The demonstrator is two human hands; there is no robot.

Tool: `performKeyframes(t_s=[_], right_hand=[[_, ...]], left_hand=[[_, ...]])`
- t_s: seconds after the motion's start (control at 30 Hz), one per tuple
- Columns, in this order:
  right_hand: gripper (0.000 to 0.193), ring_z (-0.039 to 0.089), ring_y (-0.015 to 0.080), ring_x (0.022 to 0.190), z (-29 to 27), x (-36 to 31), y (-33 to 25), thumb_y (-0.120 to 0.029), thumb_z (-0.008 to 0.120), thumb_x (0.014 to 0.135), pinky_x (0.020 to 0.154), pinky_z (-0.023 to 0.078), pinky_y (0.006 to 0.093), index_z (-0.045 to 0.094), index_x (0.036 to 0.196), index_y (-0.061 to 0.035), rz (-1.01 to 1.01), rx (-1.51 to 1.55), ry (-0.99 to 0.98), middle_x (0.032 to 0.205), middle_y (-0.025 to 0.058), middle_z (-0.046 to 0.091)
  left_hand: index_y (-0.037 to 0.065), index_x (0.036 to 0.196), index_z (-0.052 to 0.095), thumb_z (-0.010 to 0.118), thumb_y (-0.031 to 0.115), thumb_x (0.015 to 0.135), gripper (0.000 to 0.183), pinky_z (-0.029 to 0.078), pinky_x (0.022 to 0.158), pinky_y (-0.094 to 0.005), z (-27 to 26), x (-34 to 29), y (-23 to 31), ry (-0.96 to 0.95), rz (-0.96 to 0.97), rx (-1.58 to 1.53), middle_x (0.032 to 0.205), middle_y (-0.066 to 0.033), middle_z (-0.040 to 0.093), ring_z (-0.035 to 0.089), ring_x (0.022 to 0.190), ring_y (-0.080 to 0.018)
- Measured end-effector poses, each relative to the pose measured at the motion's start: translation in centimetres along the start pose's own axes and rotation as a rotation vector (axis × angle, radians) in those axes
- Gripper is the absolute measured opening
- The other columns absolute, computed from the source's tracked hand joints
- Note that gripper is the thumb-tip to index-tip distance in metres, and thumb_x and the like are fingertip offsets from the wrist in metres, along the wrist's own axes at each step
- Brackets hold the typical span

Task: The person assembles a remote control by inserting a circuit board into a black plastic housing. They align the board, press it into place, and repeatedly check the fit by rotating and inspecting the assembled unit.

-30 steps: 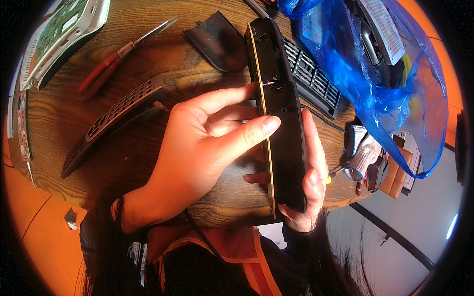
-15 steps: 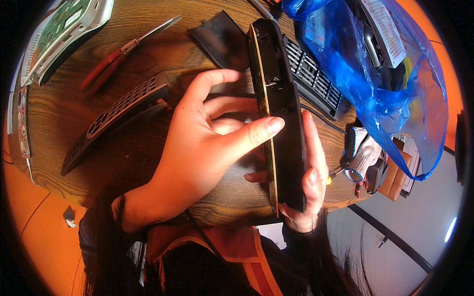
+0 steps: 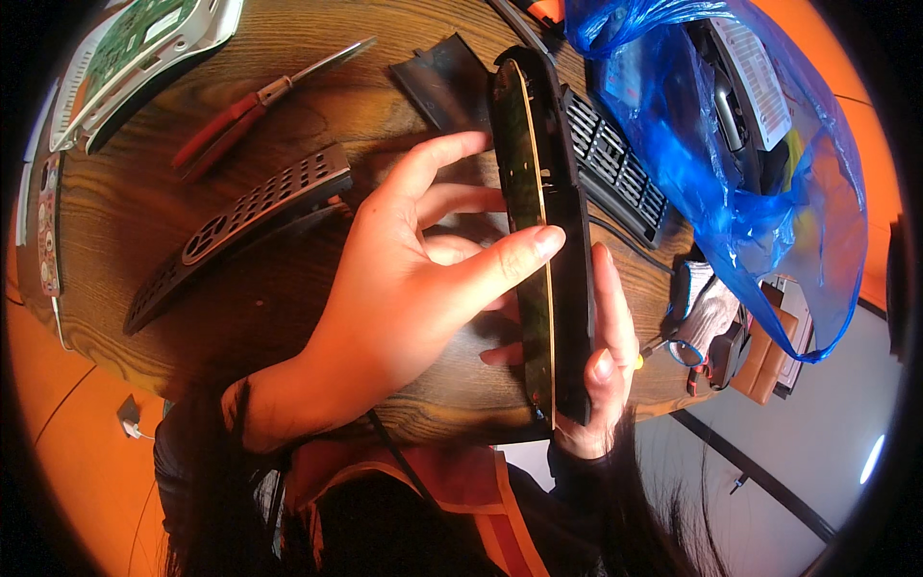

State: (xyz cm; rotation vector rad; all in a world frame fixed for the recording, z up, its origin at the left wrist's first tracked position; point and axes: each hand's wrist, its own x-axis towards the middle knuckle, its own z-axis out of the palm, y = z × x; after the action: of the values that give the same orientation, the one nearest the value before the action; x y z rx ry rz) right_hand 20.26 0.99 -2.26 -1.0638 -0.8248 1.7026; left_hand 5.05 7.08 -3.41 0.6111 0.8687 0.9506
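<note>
Since the earlier frame the circuit board (image 3: 519,135) has tipped, at the left of the long black shell (image 3: 572,298), baring its dark green face; the left hand (image 3: 394,260), half open, loosely pinches the board's edge under its thumb, and the right hand (image 3: 610,351) wraps the shell's right side. Left of the shell lies a perforated dark casing (image 3: 255,207) on grained wood (image 3: 288,38), and upper right a crinkled blue plastic bag (image 3: 663,125) holds a pale panel (image 3: 755,77) with marks too small to read

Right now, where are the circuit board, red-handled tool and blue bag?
Circuit board (image 3: 536,322), head view: face, lower half.
Red-handled tool (image 3: 236,116), head view: red handle.
Blue bag (image 3: 711,216), head view: crumpled side.
</note>
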Motion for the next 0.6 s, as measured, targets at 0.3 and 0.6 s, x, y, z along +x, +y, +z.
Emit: performKeyframes(t_s=[0.3,0.6], right_hand=[[0.073,0.043,0.037,0.112,0.08,-0.11,-0.17,-0.036,0.054,0.081,0.08,0.048,0.0436,0.014,0.136,-0.0079,0.006,0.108,0.047,0.131,0.0215,0.031],[0.073,0.043,0.039,0.111,0.1,-0.33,-0.28,-0.037,0.054,0.081,0.078,0.049,0.0451,0.015,0.136,-0.0082,-0.02,0.068,0.065,0.131,0.0217,0.031]], left_hand=[[0.002,0.129,0.03,0.058,0.01,0.078,0.059,0.053,0.062,-0.0282,0.02,-0.16,0.38,-0.013,-0.006,-0.097,0.107,-0.0141,0.053,0.057,0.088,-0.0185],[0.0,0.128,0.032,0.056,0.008,0.079,0.056,0.052,0.063,-0.0273,0.03,-0.12,0.24,-0.048,0.024,-0.108,0.112,-0.0137,0.052,0.058,0.088,-0.0184]])
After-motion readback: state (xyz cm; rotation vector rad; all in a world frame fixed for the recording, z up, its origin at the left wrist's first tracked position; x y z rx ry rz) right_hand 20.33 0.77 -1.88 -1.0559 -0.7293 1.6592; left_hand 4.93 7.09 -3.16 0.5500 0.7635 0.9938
